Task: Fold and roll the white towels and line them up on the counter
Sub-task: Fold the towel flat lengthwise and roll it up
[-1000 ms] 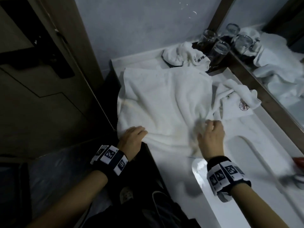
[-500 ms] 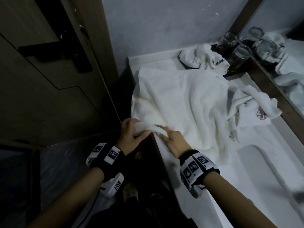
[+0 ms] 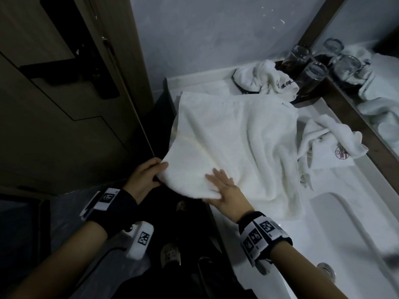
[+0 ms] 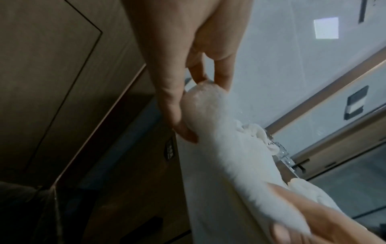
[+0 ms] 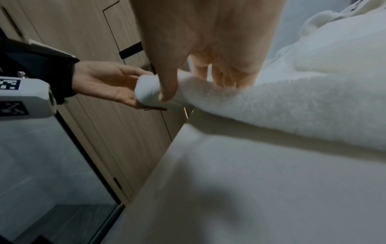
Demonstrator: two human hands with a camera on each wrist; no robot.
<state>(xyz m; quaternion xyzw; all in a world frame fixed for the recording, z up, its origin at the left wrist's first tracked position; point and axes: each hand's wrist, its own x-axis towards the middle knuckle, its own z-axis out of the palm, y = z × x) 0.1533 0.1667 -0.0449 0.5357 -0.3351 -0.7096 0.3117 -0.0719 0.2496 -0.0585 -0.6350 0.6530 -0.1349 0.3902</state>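
A large white towel (image 3: 233, 134) lies spread on the white counter (image 3: 269, 244), its left side hanging over the counter's left edge. Its near edge is turned over into a thick roll (image 3: 187, 182). My left hand (image 3: 149, 175) pinches the roll's left end (image 4: 200, 105) between thumb and fingers. My right hand (image 3: 222, 188) lies on the roll further right, fingers spread on top and thumb (image 5: 167, 89) tucked against its near side. Two crumpled white towels with logos lie at the back (image 3: 265, 80) and at the right (image 3: 332, 143).
Drinking glasses (image 3: 313, 72) stand on a dark tray at the back right, beside a framed mirror (image 3: 377, 100). A sink basin (image 3: 349, 234) opens at the near right. A wooden door (image 3: 64, 93) stands close on the left, with the floor below.
My right hand came from the towel's right side to its near-left edge beside my left hand. Together they turned that edge over into a roll, which has grown.
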